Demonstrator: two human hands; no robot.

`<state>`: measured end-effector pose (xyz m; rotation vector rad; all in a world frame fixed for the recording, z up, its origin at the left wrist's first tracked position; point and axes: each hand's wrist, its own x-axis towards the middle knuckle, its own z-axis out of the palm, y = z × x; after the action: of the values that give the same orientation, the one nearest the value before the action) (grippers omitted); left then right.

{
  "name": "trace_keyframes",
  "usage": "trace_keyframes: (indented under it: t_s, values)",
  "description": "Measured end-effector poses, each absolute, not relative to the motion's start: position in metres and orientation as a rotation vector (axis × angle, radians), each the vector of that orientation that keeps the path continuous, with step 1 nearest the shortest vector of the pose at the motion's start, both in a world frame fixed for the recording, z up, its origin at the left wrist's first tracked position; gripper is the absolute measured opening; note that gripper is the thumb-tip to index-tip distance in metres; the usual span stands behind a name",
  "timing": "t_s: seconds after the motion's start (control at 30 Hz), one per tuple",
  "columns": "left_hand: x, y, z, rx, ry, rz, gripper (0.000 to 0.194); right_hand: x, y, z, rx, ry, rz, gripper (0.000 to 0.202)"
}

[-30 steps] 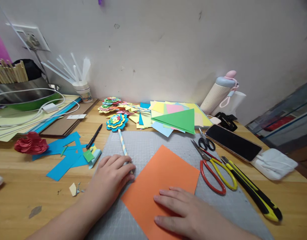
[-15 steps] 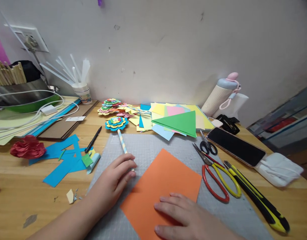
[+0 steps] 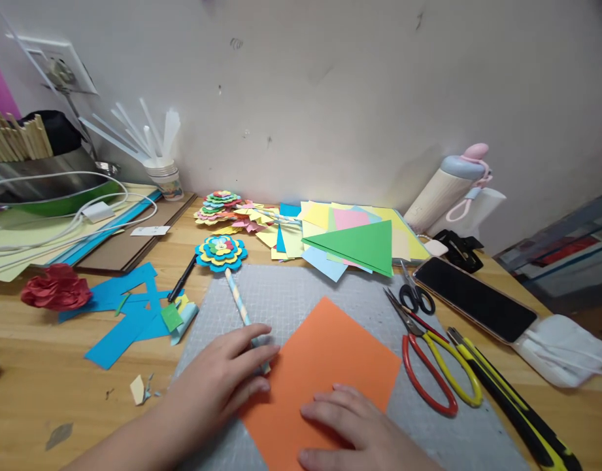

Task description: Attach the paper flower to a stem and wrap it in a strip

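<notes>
My left hand (image 3: 217,379) has its fingers and thumb about the lower stem of a paper flower. The flower's layered blue and yellow head (image 3: 222,253) faces up beyond the hand, and its striped blue and cream stem (image 3: 236,296) slants down into the fingers. A square sheet of orange paper (image 3: 325,350) lies turned cornerwise on a grey cutting mat (image 3: 291,282). On the sheet's near part rests my right hand (image 3: 354,425), open, fingers spread and holding nothing.
Right of the sheet lie red-and-yellow-handled pliers (image 3: 423,353), small scissors (image 3: 416,294), a utility knife (image 3: 511,399) and a phone (image 3: 477,297). Coloured papers (image 3: 354,242) and more paper flowers (image 3: 221,206) sit by the wall. Blue scraps (image 3: 124,333) and a pen (image 3: 183,278) are left.
The paper flower has moved slightly nearer and leftward with my left hand, its head now turned more toward me. My right hand stays on the orange sheet. The view has shifted a little.
</notes>
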<state>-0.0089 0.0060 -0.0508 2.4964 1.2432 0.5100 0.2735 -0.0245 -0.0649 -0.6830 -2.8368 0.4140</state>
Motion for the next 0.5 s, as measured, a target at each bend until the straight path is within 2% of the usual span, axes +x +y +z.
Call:
trace_keyframes:
  t_s: [0.1,0.27,0.5]
  values:
    - [-0.015,0.006,-0.052,2.515,1.275,0.606,0.033,0.273,-0.026,-0.066,-0.731,-2.826,0.400,0.035]
    - [-0.015,0.005,-0.045,2.566,1.385,0.619,0.030,0.269,-0.032,-0.060,-0.927,-2.817,0.557,0.061]
    - [-0.010,0.003,-0.041,2.695,1.264,0.371,0.030,0.265,-0.038,-0.054,-1.071,-2.761,0.686,0.064]
